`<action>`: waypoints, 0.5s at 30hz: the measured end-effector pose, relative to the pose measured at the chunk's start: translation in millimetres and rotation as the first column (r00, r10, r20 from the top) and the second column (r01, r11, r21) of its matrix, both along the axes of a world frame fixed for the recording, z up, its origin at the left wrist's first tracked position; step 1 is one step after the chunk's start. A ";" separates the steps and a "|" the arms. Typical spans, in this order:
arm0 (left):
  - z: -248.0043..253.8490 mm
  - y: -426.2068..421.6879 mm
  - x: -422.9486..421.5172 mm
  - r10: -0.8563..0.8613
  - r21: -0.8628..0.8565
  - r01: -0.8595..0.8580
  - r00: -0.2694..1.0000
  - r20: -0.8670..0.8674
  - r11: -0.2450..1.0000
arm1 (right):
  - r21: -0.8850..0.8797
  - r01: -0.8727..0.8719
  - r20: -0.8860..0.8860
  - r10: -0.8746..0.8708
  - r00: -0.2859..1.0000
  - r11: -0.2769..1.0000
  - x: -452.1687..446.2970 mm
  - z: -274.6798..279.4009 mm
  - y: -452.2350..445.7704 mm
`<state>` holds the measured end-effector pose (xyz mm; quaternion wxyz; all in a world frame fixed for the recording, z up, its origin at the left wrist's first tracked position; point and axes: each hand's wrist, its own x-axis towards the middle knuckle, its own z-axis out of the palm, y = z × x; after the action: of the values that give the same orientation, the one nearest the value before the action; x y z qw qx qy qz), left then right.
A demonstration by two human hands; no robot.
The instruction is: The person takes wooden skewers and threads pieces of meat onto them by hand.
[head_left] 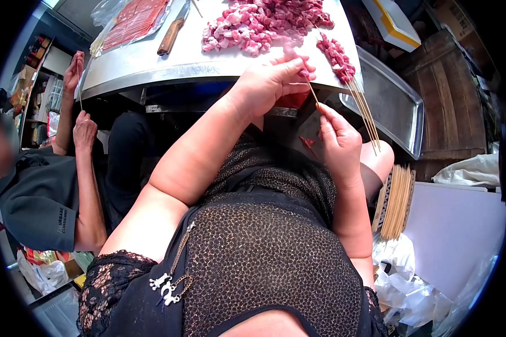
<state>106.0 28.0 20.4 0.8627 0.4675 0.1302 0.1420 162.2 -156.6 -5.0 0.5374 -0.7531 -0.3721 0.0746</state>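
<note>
My right hand [341,140] pinches a thin wooden skewer [314,92] near its lower part, with the skewer pointing up and to the left. At its upper end, the fingers of my left hand [272,78] close around a small piece of raw meat [304,73], which touches the skewer. Part of that meat is hidden by my fingers. Just beyond my left hand, a heap of raw meat chunks [258,25] lies on the white table [185,53]. Several loaded meat skewers [336,59] rest at the table's right corner, their bare ends sticking out over the edge.
A knife [171,36] and a bag of flat packed meat sticks [135,25] lie on the table's left. A metal tray [396,101] and a box of bare skewers [396,208] are at the right. On the left sits another person [45,191] holding a thin stick.
</note>
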 end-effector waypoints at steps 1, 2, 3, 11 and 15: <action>1.2 -1.3 0.1 0.089 -0.003 -0.089 0.995 0.032 0.996 | -0.001 0.005 -0.004 -0.005 1.000 1.000 -0.8 0.6 0.1; 0.1 -0.2 0.1 0.089 -0.003 -0.089 0.996 0.032 0.996 | -0.010 0.004 -0.006 -0.004 1.000 1.000 -1.5 1.1 0.2; -1.8 1.8 0.4 0.090 -0.050 -0.087 0.995 0.052 0.995 | -0.014 0.005 -0.007 -0.005 1.000 1.000 -1.5 0.3 -0.2; -11.4 -2.0 -0.3 0.058 -0.196 -0.047 0.997 0.051 0.979 | -0.021 -0.012 0.020 0.013 1.000 1.000 -0.8 -8.3 -1.1; -17.5 -8.3 0.9 0.065 -0.196 -0.053 0.996 0.054 0.979 | -0.023 -0.010 -0.019 0.010 1.000 1.000 -0.2 -11.8 -0.6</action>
<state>106.9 19.7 2.9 0.9033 0.3724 0.1311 0.1681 162.1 -157.1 -16.7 0.5318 -0.7567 -0.3697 0.0888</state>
